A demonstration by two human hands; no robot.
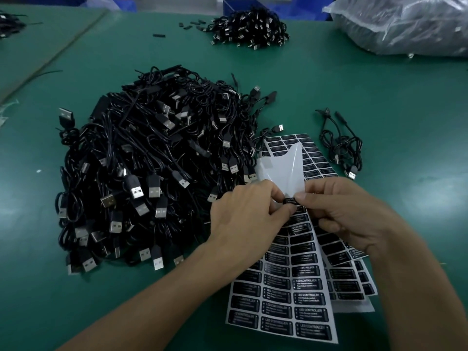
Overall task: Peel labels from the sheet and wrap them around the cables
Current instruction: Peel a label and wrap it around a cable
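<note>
Green table (379, 97) lay under everything my head camera saw. My left hand (248, 214) and my right hand (354, 216) met over the label sheet (291, 287). Both had their fingers curled in tight, and together they pinched one small black label (291, 200), just below the bent-up white part of the sheet. More sheets lay fanned out under it. A big pile of black cables (152, 173) sat just left of the sheets. A few loose cables (342, 148) lay to the right.
</note>
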